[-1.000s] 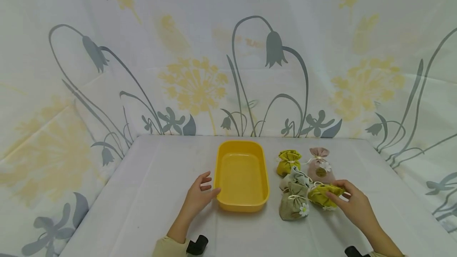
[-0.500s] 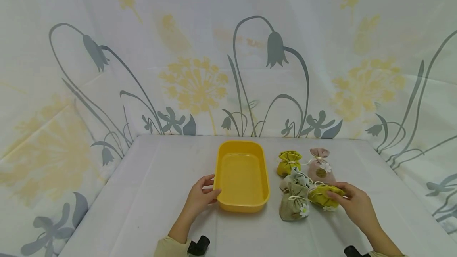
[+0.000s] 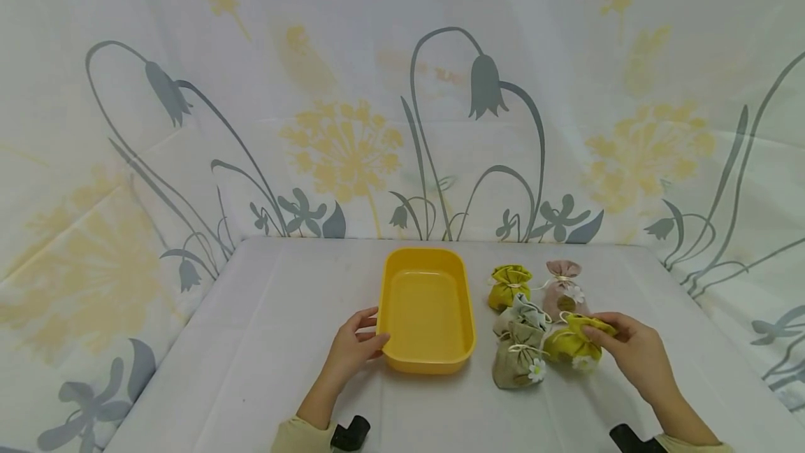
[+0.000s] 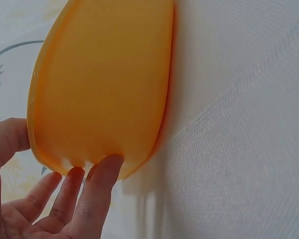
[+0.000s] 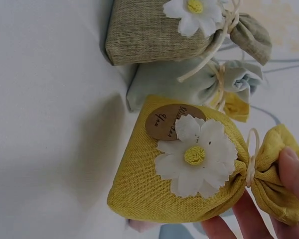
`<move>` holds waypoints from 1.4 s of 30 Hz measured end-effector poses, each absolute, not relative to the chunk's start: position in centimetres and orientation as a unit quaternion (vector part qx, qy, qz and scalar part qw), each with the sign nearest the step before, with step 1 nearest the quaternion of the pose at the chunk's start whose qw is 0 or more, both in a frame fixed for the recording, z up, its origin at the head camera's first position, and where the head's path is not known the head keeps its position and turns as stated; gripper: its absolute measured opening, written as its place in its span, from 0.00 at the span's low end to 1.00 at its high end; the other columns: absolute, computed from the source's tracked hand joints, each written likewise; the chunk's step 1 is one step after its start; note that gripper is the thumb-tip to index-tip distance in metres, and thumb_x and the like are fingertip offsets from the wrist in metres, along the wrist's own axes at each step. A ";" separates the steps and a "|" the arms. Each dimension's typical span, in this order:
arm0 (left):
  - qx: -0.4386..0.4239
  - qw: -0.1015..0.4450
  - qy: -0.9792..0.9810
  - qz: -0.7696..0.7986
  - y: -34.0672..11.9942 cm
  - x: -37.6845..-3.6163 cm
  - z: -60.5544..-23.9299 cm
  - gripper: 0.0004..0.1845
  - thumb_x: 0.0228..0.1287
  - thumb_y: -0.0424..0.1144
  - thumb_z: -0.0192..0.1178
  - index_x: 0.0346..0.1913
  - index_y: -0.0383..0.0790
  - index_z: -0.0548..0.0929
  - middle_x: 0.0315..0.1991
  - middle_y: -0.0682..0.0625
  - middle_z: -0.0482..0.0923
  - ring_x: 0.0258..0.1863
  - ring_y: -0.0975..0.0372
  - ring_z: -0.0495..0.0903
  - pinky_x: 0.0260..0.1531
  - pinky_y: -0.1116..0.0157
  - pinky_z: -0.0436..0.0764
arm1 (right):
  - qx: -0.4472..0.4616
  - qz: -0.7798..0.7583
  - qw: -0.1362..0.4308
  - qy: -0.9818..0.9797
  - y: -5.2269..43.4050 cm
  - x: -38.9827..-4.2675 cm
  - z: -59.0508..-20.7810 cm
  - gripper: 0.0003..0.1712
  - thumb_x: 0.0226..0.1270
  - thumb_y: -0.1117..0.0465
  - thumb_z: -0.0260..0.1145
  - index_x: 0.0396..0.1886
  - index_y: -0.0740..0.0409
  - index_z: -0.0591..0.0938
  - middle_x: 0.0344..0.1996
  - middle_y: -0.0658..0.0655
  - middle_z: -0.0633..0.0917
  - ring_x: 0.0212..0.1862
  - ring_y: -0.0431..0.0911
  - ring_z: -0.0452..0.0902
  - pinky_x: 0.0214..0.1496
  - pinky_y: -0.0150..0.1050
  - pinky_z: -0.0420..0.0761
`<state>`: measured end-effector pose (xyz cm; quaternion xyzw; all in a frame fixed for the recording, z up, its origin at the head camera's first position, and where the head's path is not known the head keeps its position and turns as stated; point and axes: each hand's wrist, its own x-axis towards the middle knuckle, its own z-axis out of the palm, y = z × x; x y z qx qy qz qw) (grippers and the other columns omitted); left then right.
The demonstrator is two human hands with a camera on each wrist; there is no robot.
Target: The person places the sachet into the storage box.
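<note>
In the head view, my right hand (image 3: 636, 351) pinches the gathered neck of a yellow cloth drawstring pouch (image 3: 569, 348). The right wrist view shows a white flower and a round brown tag on this pouch (image 5: 139, 184), with the thumb on its ruffled top. Its body seems just off the table, with a shadow beside it. My left hand (image 3: 353, 348) holds the near left side of a yellow plastic tray (image 3: 428, 365). The thumb lies at the rim and the fingers touch the outer wall (image 4: 104, 84) in the left wrist view.
Close beside the held pouch stand a grey-green pouch (image 3: 512, 369) with a flower and a pale blue-grey pouch (image 3: 524, 306). Behind are another yellow pouch (image 3: 508, 292) and a pink one (image 3: 560, 296). A floral cloth (image 3: 352, 54) hangs behind the white table (image 3: 283, 299).
My right hand has raised the yellow pouch slightly and tipped it more upright. My left hand has shifted a little right, its fingers coming against the tray.
</note>
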<state>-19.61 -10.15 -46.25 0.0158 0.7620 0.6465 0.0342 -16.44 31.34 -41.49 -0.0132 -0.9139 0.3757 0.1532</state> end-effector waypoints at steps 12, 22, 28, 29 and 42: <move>0.016 0.033 0.762 0.647 -10.1 -19.2 -45.6 0.31 0.57 0.37 0.65 0.63 0.32 0.68 0.52 0.37 0.71 0.46 0.50 0.78 0.35 0.61 0.83 | -0.005 0.379 0.178 -0.908 31.2 -16.5 -38.4 0.20 0.61 0.55 0.67 0.45 0.67 0.82 0.25 0.53 0.83 0.24 0.36 0.74 0.23 0.30 0.75; 0.011 0.040 0.760 0.649 -10.3 -19.6 -46.3 0.32 0.56 0.39 0.66 0.63 0.35 0.68 0.53 0.38 0.71 0.46 0.52 0.78 0.36 0.61 0.83 | 0.012 0.373 0.196 -0.907 30.5 -16.9 -36.1 0.19 0.61 0.55 0.67 0.45 0.65 0.82 0.27 0.54 0.83 0.25 0.34 0.74 0.24 0.27 0.75; 0.013 0.041 0.759 0.650 -10.2 -19.6 -46.3 0.32 0.56 0.39 0.66 0.63 0.35 0.68 0.53 0.39 0.71 0.46 0.52 0.78 0.36 0.61 0.83 | 0.022 0.363 0.205 -0.909 29.5 -17.1 -35.3 0.18 0.60 0.55 0.67 0.44 0.64 0.83 0.26 0.54 0.83 0.24 0.36 0.72 0.22 0.29 0.72; 0.012 0.041 0.758 0.651 -10.2 -19.6 -46.3 0.32 0.56 0.39 0.66 0.63 0.35 0.68 0.53 0.39 0.71 0.46 0.52 0.78 0.36 0.61 0.83 | 0.025 0.364 0.205 -0.908 29.3 -17.2 -35.2 0.18 0.60 0.55 0.67 0.44 0.64 0.83 0.27 0.54 0.83 0.24 0.36 0.72 0.23 0.28 0.73; 0.011 0.042 0.759 0.649 -10.2 -19.6 -46.3 0.32 0.56 0.39 0.66 0.63 0.35 0.68 0.53 0.39 0.71 0.46 0.51 0.77 0.37 0.61 0.83 | 0.067 0.416 0.194 -0.886 26.8 -18.4 -33.7 0.17 0.59 0.58 0.68 0.44 0.65 0.83 0.30 0.51 0.84 0.26 0.38 0.75 0.24 0.27 0.76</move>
